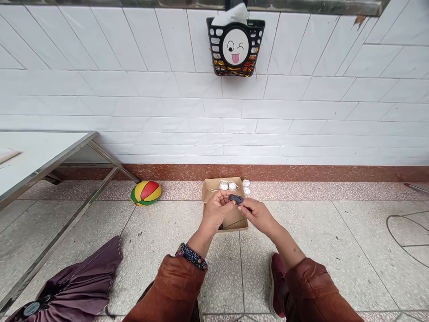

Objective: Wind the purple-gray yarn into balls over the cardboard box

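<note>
A small dark grey-blue bundle that looks like crocheted yarn (pixel 236 199) is pinched between my two hands, above a cardboard box. My left hand (pixel 216 210) is closed around its left end. At its right end, the thumb and fingers of my right hand (pixel 258 214) close on the edge. The open cardboard box (pixel 231 229) stands on the floor beneath. White yarn balls (pixel 224 185) with loose strands lie at its far end. More white balls (pixel 246 183) rest on the floor just right of the box. A small dark item (pixel 220 226) shows in its near left corner.
A multicoloured ball (pixel 146 193) sits by the wall, near a metal-framed table (pixel 53 147) on the left. A purple umbrella (pixel 83 281) lies at lower left. A black basket (pixel 235 44) hangs on the tiled wall. A wire frame (pixel 402 230) stands at far right.
</note>
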### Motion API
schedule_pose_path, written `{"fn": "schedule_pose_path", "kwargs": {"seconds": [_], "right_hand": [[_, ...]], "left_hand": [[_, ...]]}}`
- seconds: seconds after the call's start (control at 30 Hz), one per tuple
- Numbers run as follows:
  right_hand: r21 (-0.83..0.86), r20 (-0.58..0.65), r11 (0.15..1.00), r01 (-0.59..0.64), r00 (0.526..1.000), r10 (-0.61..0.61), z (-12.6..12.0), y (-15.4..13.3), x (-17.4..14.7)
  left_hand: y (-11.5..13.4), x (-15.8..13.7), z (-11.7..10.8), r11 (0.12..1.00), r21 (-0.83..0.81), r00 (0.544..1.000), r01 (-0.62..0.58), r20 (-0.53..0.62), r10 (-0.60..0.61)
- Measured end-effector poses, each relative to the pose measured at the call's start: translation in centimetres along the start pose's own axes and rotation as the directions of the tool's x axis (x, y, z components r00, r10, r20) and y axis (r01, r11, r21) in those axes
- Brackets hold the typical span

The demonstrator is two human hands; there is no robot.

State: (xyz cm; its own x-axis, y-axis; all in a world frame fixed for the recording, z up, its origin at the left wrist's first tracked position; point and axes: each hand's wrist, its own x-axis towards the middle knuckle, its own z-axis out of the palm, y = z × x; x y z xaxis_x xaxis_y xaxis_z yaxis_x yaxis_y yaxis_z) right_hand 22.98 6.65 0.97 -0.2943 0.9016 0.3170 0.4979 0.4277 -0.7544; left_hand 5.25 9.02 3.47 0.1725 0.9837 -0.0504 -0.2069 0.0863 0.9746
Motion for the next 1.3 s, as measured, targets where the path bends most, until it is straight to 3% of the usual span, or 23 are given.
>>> {"fn": "schedule_pose_path", "kwargs": {"seconds": [0.17,0.3,0.43,0.53,0.63,0.73,0.87,0.97,1.1,1.2,1.3], "right_hand": [[0.054,0.106,0.993,0.102,0.989,-0.107,-1.1,-1.8,0.0],[0.095,0.008,0.990,0.106,0.994,-0.108,-2.6,-2.6,0.1],[0.074,-0.160,0.996,0.054,0.986,-0.042,-3.2,-1.4,0.3],[0.068,-0.192,0.998,0.003,0.981,0.011,-2.5,-0.1,0.3],[0.053,-0.127,0.999,0.001,0.992,0.005,-1.1,0.5,0.1],[0.017,-0.037,1.000,0.012,0.999,-0.011,-0.1,0.1,-0.1],[0.039,0.085,0.998,0.057,0.995,-0.060,-0.2,-1.4,-0.3],[0.116,0.107,0.991,0.069,0.991,-0.081,-1.5,-2.5,-0.4],[0.173,-0.067,0.983,0.054,0.997,-0.043,-3.1,-3.0,-0.2],[0.162,-0.208,0.987,0.022,0.978,0.013,-3.2,-2.2,0.0],[0.149,-0.248,0.988,-0.042,0.966,0.078,-2.4,-1.1,0.1]], "left_hand": [[-0.8,0.6,-0.3,0.982,0.185,0.998,-0.038,-0.033,0.045],[-1.2,0.2,0.1,0.930,0.353,0.994,-0.103,0.077,0.080],[-0.4,-0.9,0.8,0.969,0.226,0.966,-0.096,0.257,0.036],[0.2,-1.2,0.9,0.999,0.029,0.948,-0.036,0.319,0.025],[0.4,-0.7,0.6,0.996,-0.091,0.969,-0.022,0.245,0.044],[0.2,0.1,0.1,0.996,-0.068,0.991,-0.049,0.120,0.057],[-0.5,1.0,-0.6,0.990,0.120,0.997,-0.080,0.020,0.078],[-1.0,1.2,-0.9,0.938,0.326,0.992,-0.122,0.008,0.126],[-0.8,0.2,-0.3,0.882,0.423,0.970,-0.207,0.204,0.130],[-0.2,-1.0,0.6,0.923,0.316,0.915,-0.219,0.394,0.082],[0.4,-1.5,1.1,0.971,0.180,0.894,-0.158,0.443,0.063]]}}
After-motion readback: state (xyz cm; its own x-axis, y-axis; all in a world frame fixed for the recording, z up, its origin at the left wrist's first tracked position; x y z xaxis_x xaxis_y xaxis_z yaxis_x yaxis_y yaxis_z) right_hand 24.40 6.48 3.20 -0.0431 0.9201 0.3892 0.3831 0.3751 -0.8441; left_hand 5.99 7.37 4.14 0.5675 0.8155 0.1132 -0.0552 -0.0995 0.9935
